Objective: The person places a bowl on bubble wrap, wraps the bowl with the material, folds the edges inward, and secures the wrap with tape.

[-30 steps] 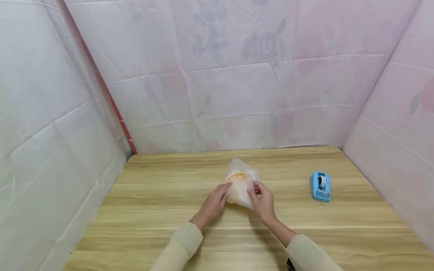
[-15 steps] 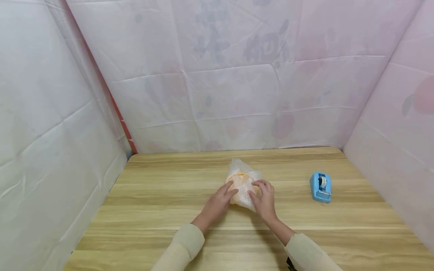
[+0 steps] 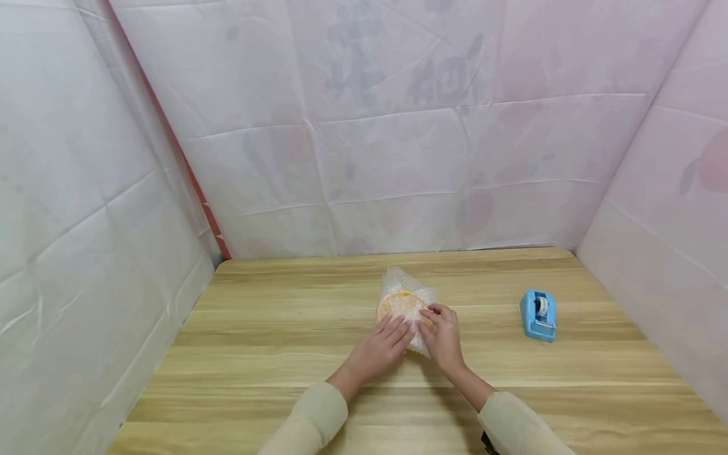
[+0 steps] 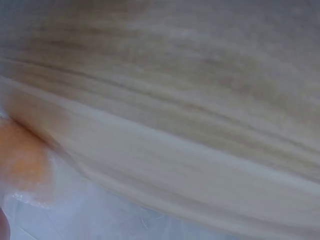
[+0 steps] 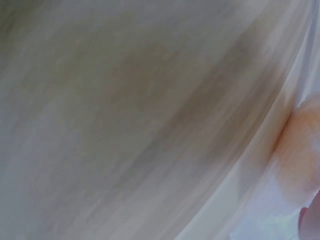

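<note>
A round orange-rimmed thing [image 3: 387,303], perhaps a bowl or plate, lies in bubble wrap [image 3: 401,279] near the middle of the table. Its exact kind is hidden by the wrap. My left hand [image 3: 378,351] rests on the near left part of the bundle, fingers extended together. At the right side, my right hand [image 3: 443,338] holds the bubble wrap with bent fingers and thumb. An orange patch [image 4: 25,160] under clear wrap shows at the left edge of the left wrist view. In the right wrist view a similar orange patch [image 5: 300,145] sits near a fingertip [image 5: 311,220].
A blue tape dispenser [image 3: 538,315] with a roll of tape stands to the right on the wood-grain table [image 3: 273,316]. Pale printed sheets [image 3: 392,158] enclose the table at the back and both sides.
My left hand has moved from the wrap's left edge rightward onto its near part, its fingers straightening. More of the orange rim shows. My right hand has stayed almost in place.
</note>
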Motion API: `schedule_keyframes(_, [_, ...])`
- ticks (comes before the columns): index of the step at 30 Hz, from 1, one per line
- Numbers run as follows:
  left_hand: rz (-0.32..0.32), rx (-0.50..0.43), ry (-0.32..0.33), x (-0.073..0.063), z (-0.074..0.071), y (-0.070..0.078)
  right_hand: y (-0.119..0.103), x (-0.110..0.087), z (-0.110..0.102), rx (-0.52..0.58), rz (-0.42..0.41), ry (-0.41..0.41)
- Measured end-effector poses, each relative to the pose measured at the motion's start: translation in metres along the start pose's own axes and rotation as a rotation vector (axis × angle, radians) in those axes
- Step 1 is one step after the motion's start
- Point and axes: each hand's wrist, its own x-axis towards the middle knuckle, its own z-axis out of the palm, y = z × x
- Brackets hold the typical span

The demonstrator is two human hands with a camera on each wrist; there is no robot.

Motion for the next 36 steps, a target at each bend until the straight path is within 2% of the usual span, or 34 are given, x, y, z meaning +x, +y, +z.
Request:
schedule_keyframes(6, [-0.005,0.02,-0.086,0.003,-0.001,-0.001,0.001,-0.004,-0.007,-0.181,-0.396,0.013])
schedule_keyframes(9, [-0.013,0.022,-0.103,0.004,-0.003,-0.002,-0.001,-0.005,-0.01,-0.235,-0.49,-0.037])
schedule_keyframes(11, [-0.02,0.015,-0.115,0.005,-0.003,-0.003,-0.003,-0.006,-0.01,-0.25,-0.49,-0.079])
schedule_keyframes(14, [-0.04,-0.006,-0.154,0.006,-0.003,-0.003,-0.006,-0.005,-0.012,-0.271,-0.448,-0.15])
schedule_keyframes(21, [-0.123,-0.133,-0.359,0.012,-0.004,-0.004,-0.009,-0.001,-0.013,-0.294,-0.367,-0.336])
schedule_keyframes(27, [-0.143,-0.189,-0.429,0.014,-0.004,-0.005,-0.007,0.005,-0.016,-0.295,-0.408,-0.427])
schedule_keyframes(33, [-0.184,-0.306,-0.519,0.017,-0.007,-0.009,-0.003,0.011,-0.021,-0.287,-0.43,-0.564])
schedule_keyframes(36, [-0.206,-0.344,-0.555,0.017,-0.006,-0.01,0.001,0.012,-0.022,-0.303,-0.483,-0.585])
